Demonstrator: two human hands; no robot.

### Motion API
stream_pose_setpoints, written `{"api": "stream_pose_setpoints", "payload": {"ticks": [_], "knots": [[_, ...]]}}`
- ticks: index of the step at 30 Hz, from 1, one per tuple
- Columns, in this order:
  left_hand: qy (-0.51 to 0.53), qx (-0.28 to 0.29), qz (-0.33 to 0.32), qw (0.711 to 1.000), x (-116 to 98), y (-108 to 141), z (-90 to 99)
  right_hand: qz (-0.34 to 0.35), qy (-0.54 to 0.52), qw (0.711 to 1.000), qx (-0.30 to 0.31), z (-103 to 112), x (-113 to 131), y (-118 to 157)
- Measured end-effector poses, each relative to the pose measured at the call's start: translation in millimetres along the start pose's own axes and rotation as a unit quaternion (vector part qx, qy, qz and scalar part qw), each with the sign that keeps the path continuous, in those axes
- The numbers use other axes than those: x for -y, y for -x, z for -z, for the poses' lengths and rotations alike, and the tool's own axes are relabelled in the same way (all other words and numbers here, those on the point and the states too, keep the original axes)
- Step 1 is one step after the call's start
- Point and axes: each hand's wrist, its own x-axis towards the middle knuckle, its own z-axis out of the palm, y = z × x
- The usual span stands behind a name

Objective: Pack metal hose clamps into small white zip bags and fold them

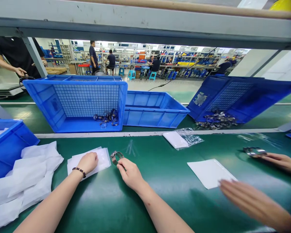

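My left hand (88,162), a beaded bracelet on its wrist, rests with curled fingers on a small stack of flat white bags (103,159). It appears to pinch the top bag, though its fingertips are partly hidden. My right hand (131,174) grips a few round metal hose clamps (116,157) between thumb and fingers, just right of the stack. Filled white bags (31,174) lie heaped at the left. More hose clamps (108,117) sit inside the tilted blue crate (75,124) beyond my hands.
At the right, a co-worker's blurred hand (254,200) is beside white sheets or bags (210,173); their other hand (281,161) holds hose clamps (254,151). Blue crates (157,118) line the back. A clear plastic bag (190,138) lies before them. A metal beam (145,24) crosses overhead.
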Motion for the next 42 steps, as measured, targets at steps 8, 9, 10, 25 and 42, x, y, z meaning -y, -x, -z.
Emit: {"api": "stream_pose_setpoints", "payload": {"ticks": [8, 9, 10, 25, 42], "knots": [[0.062, 0.033, -0.056, 0.996, -23, 40, 4.1, 0.034, 0.072, 0.994, 0.08, 15, 1, -2], [0.081, 0.041, -0.065, 0.994, -25, 47, 2.5, 0.036, 0.083, 0.99, 0.104, 18, 3, -1], [0.102, 0.047, -0.07, 0.991, -27, 53, 0.7, 0.037, 0.092, 0.987, 0.129, 21, 5, 0], [0.207, 0.061, -0.067, 0.974, -39, 74, 0.0, 0.075, 0.113, 0.948, 0.288, 12, 15, 11], [0.122, 0.012, -0.121, 0.985, -11, 53, -11.5, 0.075, 0.046, 0.95, 0.299, -6, 24, 20]]}}
